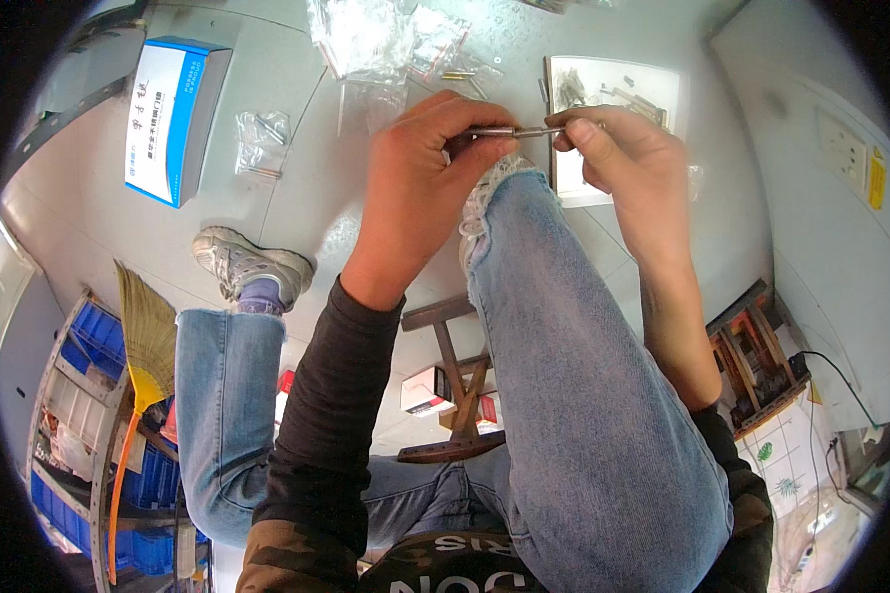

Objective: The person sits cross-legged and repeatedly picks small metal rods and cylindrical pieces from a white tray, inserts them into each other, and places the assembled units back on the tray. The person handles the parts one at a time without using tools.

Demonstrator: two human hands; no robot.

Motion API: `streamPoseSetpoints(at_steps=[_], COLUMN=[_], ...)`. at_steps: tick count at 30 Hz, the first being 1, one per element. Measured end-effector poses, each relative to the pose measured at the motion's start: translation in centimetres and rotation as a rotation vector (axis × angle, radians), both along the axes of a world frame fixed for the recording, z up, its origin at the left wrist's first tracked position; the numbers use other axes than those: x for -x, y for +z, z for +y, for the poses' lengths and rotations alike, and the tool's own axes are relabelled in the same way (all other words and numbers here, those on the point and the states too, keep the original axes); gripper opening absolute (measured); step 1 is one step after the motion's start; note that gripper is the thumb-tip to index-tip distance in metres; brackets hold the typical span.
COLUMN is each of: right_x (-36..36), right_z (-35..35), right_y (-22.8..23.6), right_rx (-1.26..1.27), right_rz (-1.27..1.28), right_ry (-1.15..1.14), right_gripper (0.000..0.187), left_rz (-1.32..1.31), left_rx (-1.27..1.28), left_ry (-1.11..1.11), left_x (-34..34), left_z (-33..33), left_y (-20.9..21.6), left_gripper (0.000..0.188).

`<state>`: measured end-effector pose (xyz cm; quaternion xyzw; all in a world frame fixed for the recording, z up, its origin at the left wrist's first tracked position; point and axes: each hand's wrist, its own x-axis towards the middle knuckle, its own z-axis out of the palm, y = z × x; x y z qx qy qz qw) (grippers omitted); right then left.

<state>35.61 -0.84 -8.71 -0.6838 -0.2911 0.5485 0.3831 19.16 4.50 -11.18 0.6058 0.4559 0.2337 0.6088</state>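
My left hand (430,168) and my right hand (633,163) meet above my raised knee, both closed. Between them runs a slim metal rod (529,131), thicker toward the left and thinner toward the right, held roughly level. The left thumb and fingers pinch its thick end, while the right thumb and forefinger pinch the thin end. Whether it is one piece or two joined pieces I cannot tell. Just beyond the right hand, a shallow white tray (585,196) on the floor holds small metal parts, partly hidden by that hand.
Clear plastic bags (366,40) with small parts lie on the floor ahead. A smaller bag (260,148) lies near a blue and white box (173,124) at left. A broom (140,346) leans by a shelf with blue bins (153,479). A wooden stool (455,453) is beneath me.
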Motion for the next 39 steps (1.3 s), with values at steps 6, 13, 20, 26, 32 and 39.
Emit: streamPoseSetpoints(at_steps=[6,13,20,26,32,39], right_x=[0.0,-2.1,0.7,2.2,2.5,2.0], right_z=[-0.5,0.6,-0.1,0.1,0.0,-0.3], right_y=[-0.6,0.0,1.0,1.7,1.3,0.8], right_rx=[-0.001,-0.110,-0.044,-0.136,-0.208,-0.237], right_rz=[0.021,0.043,0.132,-0.044,-0.058,-0.231], right_ry=[-0.028,-0.223,-0.158,-0.246,-0.286,-0.084], right_gripper=[0.018,0.020,0.018,0.010,0.008,0.009], left_rz=[0.034,-0.277,-0.769,-0.830,-0.797,-0.383], left_rx=[0.028,0.679,0.962,0.992,0.943,0.580], left_ry=[-0.047,-0.050,0.266,0.314,0.336,0.277], left_x=[0.1,0.7,0.2,-1.1,-1.7,-1.1], left_z=[0.1,0.3,0.3,0.1,-0.6,-0.1], left_y=[0.0,-0.7,-0.4,0.0,0.0,0.1], left_gripper=[0.011,0.013,0.015,0.013,0.010,0.014])
